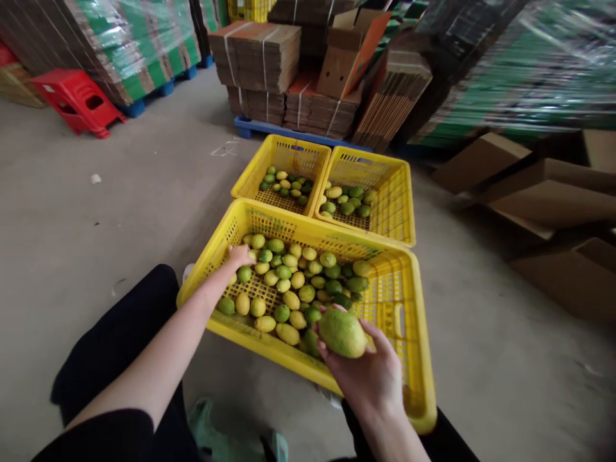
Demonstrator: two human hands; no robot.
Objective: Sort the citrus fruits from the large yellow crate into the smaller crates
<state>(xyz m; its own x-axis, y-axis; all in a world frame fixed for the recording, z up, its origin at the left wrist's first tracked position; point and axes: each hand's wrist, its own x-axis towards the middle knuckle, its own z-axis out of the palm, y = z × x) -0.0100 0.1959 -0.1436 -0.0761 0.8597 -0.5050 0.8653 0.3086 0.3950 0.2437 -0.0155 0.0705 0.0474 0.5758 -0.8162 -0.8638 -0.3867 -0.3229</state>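
A large green-yellow lemon (342,332) rests in my right hand (373,362), palm up with the fingers curled round it, above the near right part of the big yellow crate (308,221). At the crate's left side, my left hand (239,255) reaches down among the fruit. Its fingers are closed about a small yellow lemon (252,255), partly hidden by the hand. Many yellow and green lemons (290,299) lie loose over the crate's slotted floor.
Behind stand two smaller yellow crates, left (250,170) and right (392,186), each with some lemons. Bundled flat cartons (260,58) sit on a blue pallet (245,127). A red stool (79,99) is at far left; open cardboard boxes (548,186) lie at right.
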